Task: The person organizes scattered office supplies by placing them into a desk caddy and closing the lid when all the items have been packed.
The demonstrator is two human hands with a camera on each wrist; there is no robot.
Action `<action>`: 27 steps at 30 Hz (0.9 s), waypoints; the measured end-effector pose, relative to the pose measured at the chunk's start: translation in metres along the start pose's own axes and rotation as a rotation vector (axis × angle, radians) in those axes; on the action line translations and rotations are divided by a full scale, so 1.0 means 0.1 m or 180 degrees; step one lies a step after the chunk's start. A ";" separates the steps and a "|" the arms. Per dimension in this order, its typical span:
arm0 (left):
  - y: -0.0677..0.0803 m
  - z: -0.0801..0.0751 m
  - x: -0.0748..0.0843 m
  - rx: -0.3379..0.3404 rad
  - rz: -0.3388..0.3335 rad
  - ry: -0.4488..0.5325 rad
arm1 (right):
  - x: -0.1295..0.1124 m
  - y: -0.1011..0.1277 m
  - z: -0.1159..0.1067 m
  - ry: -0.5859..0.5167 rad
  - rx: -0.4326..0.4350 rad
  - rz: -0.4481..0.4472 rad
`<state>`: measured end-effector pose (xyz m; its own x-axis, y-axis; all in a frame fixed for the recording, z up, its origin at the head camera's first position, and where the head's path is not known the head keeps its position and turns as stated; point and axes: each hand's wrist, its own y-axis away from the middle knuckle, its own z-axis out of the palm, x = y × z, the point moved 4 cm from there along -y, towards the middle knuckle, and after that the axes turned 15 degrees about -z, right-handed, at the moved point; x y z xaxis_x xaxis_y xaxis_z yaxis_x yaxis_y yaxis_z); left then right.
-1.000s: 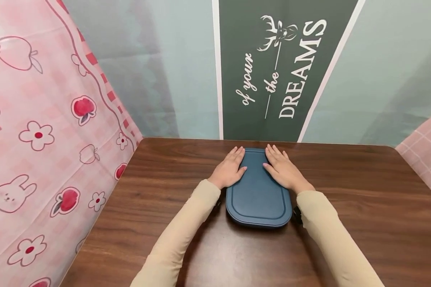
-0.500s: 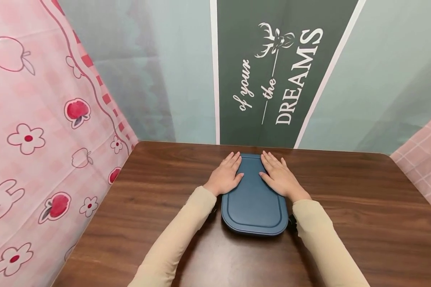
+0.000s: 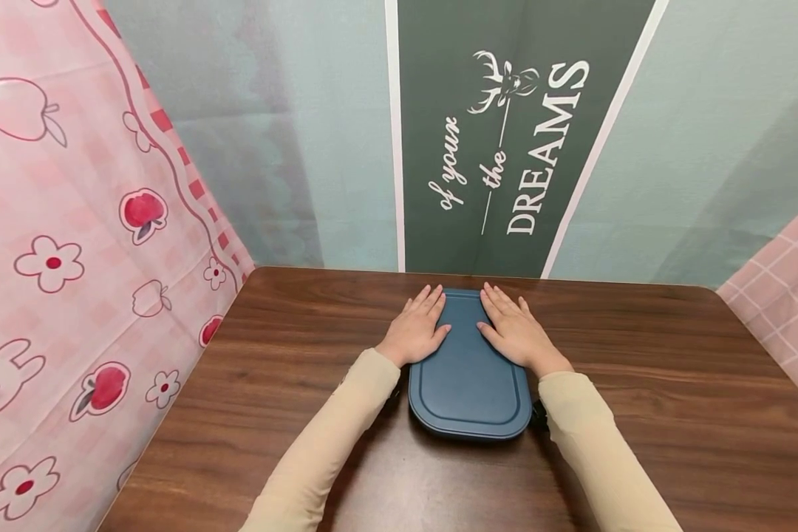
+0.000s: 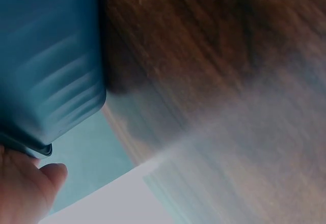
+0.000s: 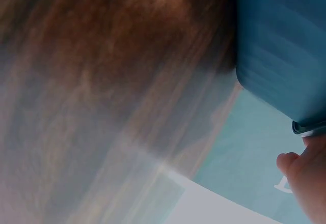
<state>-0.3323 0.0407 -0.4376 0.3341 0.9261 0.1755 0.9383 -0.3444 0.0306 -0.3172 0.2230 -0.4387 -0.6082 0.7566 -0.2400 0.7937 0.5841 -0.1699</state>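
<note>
A blue lidded box point(image 3: 468, 391) with rounded corners stands lengthwise on the brown wooden table, its far end near the back edge. On the left side of its lid rests my left hand point(image 3: 415, 329), fingers straight and pointing away, thumb laid inward. My right hand point(image 3: 520, 332) lies the same way on the right side of the lid. Ribbed side walls of the box point(image 4: 61, 71) show in the left wrist view, with part of the left hand point(image 4: 23, 188) at the lid's rim. The right wrist view shows the box wall point(image 5: 285, 40) and part of the right hand point(image 5: 310, 175).
The wooden table point(image 3: 672, 384) spreads out on both sides of the box. Behind it hangs a green and grey-blue curtain point(image 3: 346, 148) with white lettering. A pink patterned cloth point(image 3: 93, 295) hangs at the left, and a pink checked one point(image 3: 794, 295) at the right.
The head view has shifted slightly, so the table and box appear a little lower and further left. Both hands stay on the lid in the same pose.
</note>
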 end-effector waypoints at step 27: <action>-0.05 -0.02 -0.01 -0.0033 0.0015 0.0006 | 0.04 -0.04 0.00 -0.0010 -0.0110 0.0044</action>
<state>-0.3376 0.0408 -0.4359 0.3383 0.9241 0.1775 0.9358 -0.3503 0.0399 -0.3226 0.2241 -0.4390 -0.5972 0.7637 -0.2451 0.8010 0.5835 -0.1335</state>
